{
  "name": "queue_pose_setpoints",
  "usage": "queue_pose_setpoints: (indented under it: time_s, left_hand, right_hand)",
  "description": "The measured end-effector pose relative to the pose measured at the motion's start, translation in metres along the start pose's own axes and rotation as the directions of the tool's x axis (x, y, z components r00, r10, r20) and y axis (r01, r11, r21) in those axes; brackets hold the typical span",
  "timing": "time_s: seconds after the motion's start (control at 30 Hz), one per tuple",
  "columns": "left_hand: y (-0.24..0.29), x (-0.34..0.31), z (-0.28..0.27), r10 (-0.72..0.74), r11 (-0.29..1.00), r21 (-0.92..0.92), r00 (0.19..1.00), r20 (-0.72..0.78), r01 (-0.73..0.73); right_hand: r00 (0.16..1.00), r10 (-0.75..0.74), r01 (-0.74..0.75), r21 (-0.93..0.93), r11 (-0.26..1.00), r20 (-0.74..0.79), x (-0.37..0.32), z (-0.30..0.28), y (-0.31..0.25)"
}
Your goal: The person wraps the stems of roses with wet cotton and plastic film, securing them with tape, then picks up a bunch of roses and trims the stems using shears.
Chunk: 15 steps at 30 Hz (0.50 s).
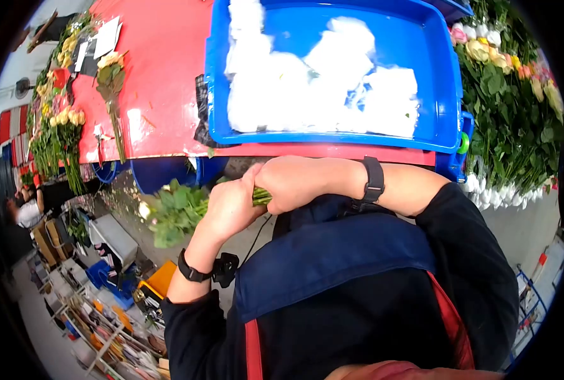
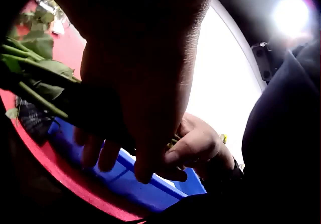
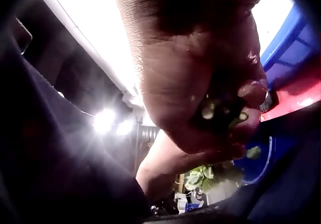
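A bunch of leafy flower stems point(image 1: 175, 209) lies across both hands in front of the waist, leaves and a pale bloom to the left. The left hand point(image 1: 229, 206) grips the stems near the leaves; in the left wrist view its fingers curl around under them. Touching it, the right hand point(image 1: 294, 180) holds the bare lower ends. Cut stem ends point(image 3: 207, 110) show inside the right hand point(image 3: 200, 83) in the right wrist view. Leaves point(image 2: 40, 46) stick out beside the dark left hand point(image 2: 140, 78) in the left wrist view.
On the red table point(image 1: 162, 76), a blue tray point(image 1: 450, 95) holds white bundles point(image 1: 269, 88). Left of it lie cream roses point(image 1: 111, 79) and more bouquets. Many flowers point(image 1: 503, 101) stand at the right. Blue buckets point(image 1: 158, 174) sit below the table edge, an orange crate point(image 1: 162, 278) lower left.
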State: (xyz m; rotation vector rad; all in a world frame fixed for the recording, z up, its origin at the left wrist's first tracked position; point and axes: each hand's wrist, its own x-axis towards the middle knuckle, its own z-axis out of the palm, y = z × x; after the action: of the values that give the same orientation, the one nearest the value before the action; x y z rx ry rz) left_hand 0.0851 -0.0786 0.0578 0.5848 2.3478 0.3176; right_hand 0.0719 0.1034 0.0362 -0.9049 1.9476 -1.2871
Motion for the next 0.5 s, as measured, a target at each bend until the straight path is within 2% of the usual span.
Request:
queue_pose_setpoints:
  time_s: [0.07,0.1,0.13,0.17,0.2,0.23,0.27,0.3,0.33,0.43,0.5]
  left_hand:
    - [-0.011,0.017,0.025,0.050,0.995,-0.086,0.997,-0.063,-0.056]
    - [-0.006,0.021,0.023,0.000,0.985,-0.172,0.997,-0.077,-0.014]
    - [0.000,0.024,0.020,-0.052,0.966,-0.258,0.995,-0.088,0.028]
    - [0.005,0.026,0.019,-0.106,0.937,-0.342,0.990,-0.091,0.069]
    - [0.008,0.029,0.018,-0.153,0.904,-0.413,0.986,-0.070,0.111]
    - [0.011,0.032,0.018,-0.201,0.862,-0.483,0.978,-0.048,0.154]
    - [0.014,0.035,0.018,-0.249,0.813,-0.549,0.968,-0.023,0.196]
    - [0.022,0.039,0.017,-0.285,0.717,-0.658,0.958,0.028,0.232]
    - [0.029,0.045,0.017,-0.276,0.702,-0.676,0.961,0.032,0.224]
    - [0.048,0.062,0.013,-0.256,0.676,-0.710,0.967,0.024,0.196]
    - [0.049,0.076,0.010,-0.241,0.662,-0.724,0.970,0.037,0.192]
  right_hand:
    - [0.988,0.140,-0.149,0.150,0.977,0.065,-0.011,-0.016,0.010]
    - [0.973,0.204,-0.223,0.219,0.950,0.108,-0.016,-0.027,0.017]
    - [0.956,0.291,-0.293,0.240,0.926,0.047,-0.026,-0.045,0.022]
    - [0.966,0.136,-0.068,0.293,0.954,-0.221,-0.036,-0.053,0.045]
    - [0.919,0.213,-0.183,0.120,0.976,-0.331,-0.039,-0.069,0.091]
    - [0.812,0.298,-0.337,0.014,0.941,-0.502,-0.053,-0.093,0.103]
    - [0.668,0.364,-0.579,-0.146,0.802,-0.649,-0.059,-0.111,0.130]
    - [0.638,0.381,-0.664,-0.226,0.713,-0.669,-0.068,-0.124,0.156]
    - [0.608,0.390,-0.733,-0.301,0.610,-0.691,-0.074,-0.131,0.175]
    - [0.651,0.397,-0.709,-0.331,0.623,-0.647,-0.068,-0.126,0.201]
    - [0.632,0.359,-0.592,-0.129,0.796,-0.687,-0.071,-0.130,0.209]
